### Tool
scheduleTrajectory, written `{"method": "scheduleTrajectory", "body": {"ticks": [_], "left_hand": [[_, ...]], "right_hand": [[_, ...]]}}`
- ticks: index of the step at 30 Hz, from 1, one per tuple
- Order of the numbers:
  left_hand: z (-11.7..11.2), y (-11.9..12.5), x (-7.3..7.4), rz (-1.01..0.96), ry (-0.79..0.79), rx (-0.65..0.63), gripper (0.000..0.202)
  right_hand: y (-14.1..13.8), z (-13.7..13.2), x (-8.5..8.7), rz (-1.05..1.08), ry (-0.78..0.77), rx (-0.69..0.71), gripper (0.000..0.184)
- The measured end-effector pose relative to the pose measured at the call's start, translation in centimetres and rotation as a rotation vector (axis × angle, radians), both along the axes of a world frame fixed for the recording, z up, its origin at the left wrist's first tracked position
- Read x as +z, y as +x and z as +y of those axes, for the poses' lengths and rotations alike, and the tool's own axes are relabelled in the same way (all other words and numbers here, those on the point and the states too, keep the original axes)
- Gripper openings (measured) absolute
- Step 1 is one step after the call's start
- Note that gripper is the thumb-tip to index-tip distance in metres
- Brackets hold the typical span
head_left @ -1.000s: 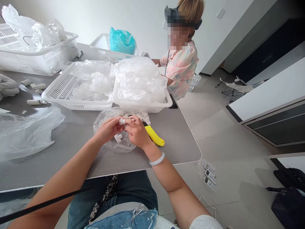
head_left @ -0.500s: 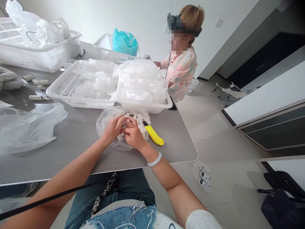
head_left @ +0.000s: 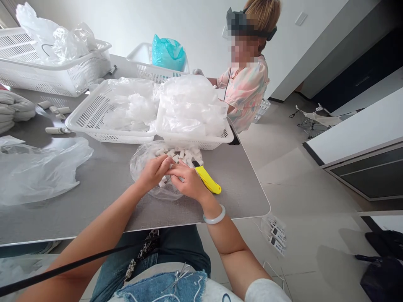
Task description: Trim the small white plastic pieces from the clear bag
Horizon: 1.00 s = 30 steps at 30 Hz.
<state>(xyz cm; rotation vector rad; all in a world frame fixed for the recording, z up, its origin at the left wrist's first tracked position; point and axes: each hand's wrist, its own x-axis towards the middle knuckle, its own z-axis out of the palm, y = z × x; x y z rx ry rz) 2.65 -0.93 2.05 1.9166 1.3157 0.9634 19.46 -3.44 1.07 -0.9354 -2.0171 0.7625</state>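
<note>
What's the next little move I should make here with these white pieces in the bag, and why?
Probably slide the yellow utility knife a little farther right. It lies just beside the clear plastic bag, close to your right hand, while that hand and your left hand are down among the small white pieces in the bag.

My grey metal-topped table (head_left: pixel 94 205) has a rounded corner front R. On it: 4 white slotted plastic baskets (head_left: pixel 85 121), 2 piled w/ clear bags. Right in front of me, a clear plastic bag of small white parts (head_left: pixel 145 167), w/ a yellow ridged utility knife (head_left: pixel 208 180) just beside it. Far L: a loose clear plastic sheet (head_left: pixel 40 172), off-white plastic tubes (head_left: pixel 58 130), folded pale-grey cloth (head_left: pixel 15 107).
</note>
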Motion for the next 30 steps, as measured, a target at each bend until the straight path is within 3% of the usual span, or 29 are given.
{"method": "scheduleTrajectory", "body": {"ticks": [5,10,19,22,25,30], "left_hand": [[0.5,-1.0,0.6,-0.278,-0.224,0.22,0.035],[0.3,-0.8,1.3,-0.403,-0.414,0.096,0.038],[-0.3,0.0,1.4,-0.4,-0.493,0.021,0.037],[-0.5,0.2,1.3,-0.347,-0.449,-0.006,0.038],[-0.6,0.4,0.8,-0.217,-0.285,-0.037,0.039],[-0.4,0.0,-0.3,-0.04,-0.023,-0.08,0.038]], "right_hand": [[0.9,-0.1,0.2,0.079,0.254,-0.09,0.029],[0.0,-0.7,0.1,-0.04,0.477,0.002,0.027],[-0.8,-0.3,-1.5,-0.326,0.563,0.018,0.022],[-1.4,-0.4,-1.9,-0.412,0.57,0.038,0.02],[-2.1,-0.6,-2.1,-0.436,0.529,0.046,0.016],[-2.4,-0.7,-1.7,-0.263,0.318,0.066,0.02]]}}
